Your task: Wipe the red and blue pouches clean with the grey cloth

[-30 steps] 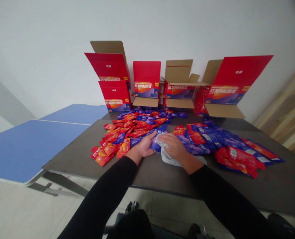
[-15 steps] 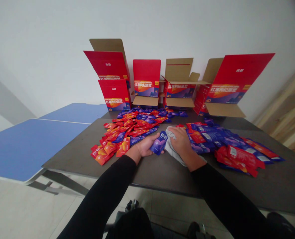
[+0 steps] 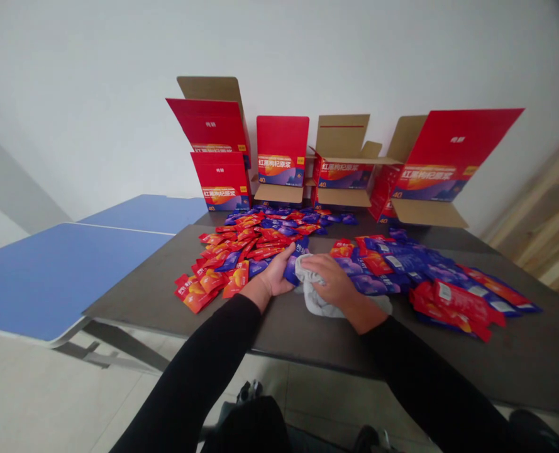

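Observation:
My left hand (image 3: 276, 274) is closed on a purple sachet (image 3: 290, 270), its upper end sticking out past my thumb. A grey cloth (image 3: 324, 304) is bunched in my right hand (image 3: 332, 280), pressed against the sachet's right side, and its loose part lies on the table. Left of and beyond my left hand spreads a heap of red sachets (image 3: 222, 255) mixed with purple ones. To the right of my right hand lies a second pile, purple sachets (image 3: 404, 261) with red sachets (image 3: 453, 302) at its near end.
Along the wall stand red cartons with raised flaps: a stacked pair (image 3: 222, 189) at left, two in the middle (image 3: 280, 167) (image 3: 343, 176), and one at right (image 3: 425, 179). The dark table (image 3: 166, 308) adjoins a blue table (image 3: 71, 270). Wooden boards lean at far right.
My right hand with the cloth has moved left, onto the sachet, covering more of it. The sachet has tilted in my left hand, and its printed face shows less.

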`<control>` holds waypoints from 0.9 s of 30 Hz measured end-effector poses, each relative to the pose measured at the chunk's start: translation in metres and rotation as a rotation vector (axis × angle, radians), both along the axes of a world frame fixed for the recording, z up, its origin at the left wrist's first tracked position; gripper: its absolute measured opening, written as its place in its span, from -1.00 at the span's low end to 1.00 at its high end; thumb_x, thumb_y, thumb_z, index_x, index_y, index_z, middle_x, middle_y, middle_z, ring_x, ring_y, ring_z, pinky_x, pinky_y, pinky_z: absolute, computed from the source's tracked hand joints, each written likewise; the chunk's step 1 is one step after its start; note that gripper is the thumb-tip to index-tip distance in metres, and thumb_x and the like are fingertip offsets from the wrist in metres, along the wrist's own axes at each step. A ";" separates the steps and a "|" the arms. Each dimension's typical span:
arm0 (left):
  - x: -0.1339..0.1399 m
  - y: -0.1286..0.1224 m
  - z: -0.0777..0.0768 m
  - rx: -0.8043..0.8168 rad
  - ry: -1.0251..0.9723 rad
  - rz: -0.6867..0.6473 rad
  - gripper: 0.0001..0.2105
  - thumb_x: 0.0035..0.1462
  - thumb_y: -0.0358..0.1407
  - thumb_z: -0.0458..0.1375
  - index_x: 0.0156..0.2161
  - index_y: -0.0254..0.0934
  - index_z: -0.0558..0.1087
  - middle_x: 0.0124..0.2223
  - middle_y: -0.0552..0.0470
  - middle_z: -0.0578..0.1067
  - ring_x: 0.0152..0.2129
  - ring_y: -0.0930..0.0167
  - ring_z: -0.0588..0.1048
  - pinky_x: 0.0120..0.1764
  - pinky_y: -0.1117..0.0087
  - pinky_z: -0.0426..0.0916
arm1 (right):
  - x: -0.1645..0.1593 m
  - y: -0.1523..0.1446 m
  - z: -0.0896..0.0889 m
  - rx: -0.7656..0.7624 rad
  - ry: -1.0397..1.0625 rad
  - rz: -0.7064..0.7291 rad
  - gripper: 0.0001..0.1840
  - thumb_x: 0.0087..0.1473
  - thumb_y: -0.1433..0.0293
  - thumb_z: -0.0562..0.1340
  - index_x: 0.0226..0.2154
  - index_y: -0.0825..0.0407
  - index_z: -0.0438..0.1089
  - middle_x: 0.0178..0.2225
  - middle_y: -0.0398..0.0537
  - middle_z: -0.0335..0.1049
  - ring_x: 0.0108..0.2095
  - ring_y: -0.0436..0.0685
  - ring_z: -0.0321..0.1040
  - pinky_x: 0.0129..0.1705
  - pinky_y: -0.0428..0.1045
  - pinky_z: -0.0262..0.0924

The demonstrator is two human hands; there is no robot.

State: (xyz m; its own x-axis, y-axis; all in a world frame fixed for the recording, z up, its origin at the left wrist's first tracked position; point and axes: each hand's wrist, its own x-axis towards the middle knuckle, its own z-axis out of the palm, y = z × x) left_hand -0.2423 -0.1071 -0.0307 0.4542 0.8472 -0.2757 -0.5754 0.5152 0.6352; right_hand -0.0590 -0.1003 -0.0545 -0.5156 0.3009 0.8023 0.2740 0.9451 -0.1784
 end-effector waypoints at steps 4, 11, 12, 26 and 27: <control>0.001 -0.001 0.001 -0.059 -0.006 -0.073 -0.43 0.29 0.15 0.02 -0.36 -0.39 0.50 -0.49 -0.07 0.53 -0.58 0.37 0.51 -0.38 0.37 0.44 | -0.013 -0.010 0.000 0.102 -0.058 0.122 -0.54 0.14 0.53 0.13 0.07 -0.05 0.40 -0.01 0.02 0.52 0.01 0.21 0.43 0.09 0.18 0.38; 0.003 -0.001 -0.005 -0.083 0.071 -0.045 -0.44 0.24 0.17 0.08 -0.49 -0.33 0.41 -0.55 -0.02 0.48 -0.64 0.42 0.46 -0.45 0.40 0.40 | -0.021 -0.015 -0.002 0.067 -0.114 0.116 -0.52 0.07 0.58 0.13 0.01 -0.06 0.45 -0.04 0.00 0.54 0.00 0.22 0.43 0.09 0.18 0.37; 0.003 -0.001 -0.006 -0.069 0.080 -0.050 -0.46 0.23 0.15 0.12 -0.48 -0.33 0.41 -0.55 -0.01 0.48 -0.62 0.41 0.47 -0.42 0.40 0.41 | -0.021 -0.015 -0.002 0.042 -0.097 0.099 -0.50 0.05 0.59 0.13 0.01 -0.07 0.46 -0.04 0.00 0.54 -0.01 0.22 0.43 0.09 0.18 0.37; 0.008 -0.004 -0.011 0.090 0.258 -0.145 -0.56 0.23 0.12 0.14 -0.32 -0.29 0.40 -0.51 0.11 0.36 -0.65 0.52 0.33 -0.61 0.56 0.20 | -0.008 0.013 -0.012 -0.233 0.297 -0.404 -0.67 0.08 0.48 0.17 -0.11 0.00 0.51 -0.13 0.07 0.41 -0.05 0.27 0.36 0.07 0.23 0.32; 0.007 -0.005 -0.010 0.098 0.270 -0.159 -0.55 0.22 0.12 0.15 -0.31 -0.29 0.41 -0.51 0.11 0.35 -0.64 0.52 0.33 -0.62 0.57 0.19 | -0.007 0.014 -0.012 -0.249 0.317 -0.420 -0.69 0.09 0.46 0.17 -0.12 -0.01 0.51 -0.14 0.06 0.41 -0.05 0.27 0.36 0.08 0.23 0.32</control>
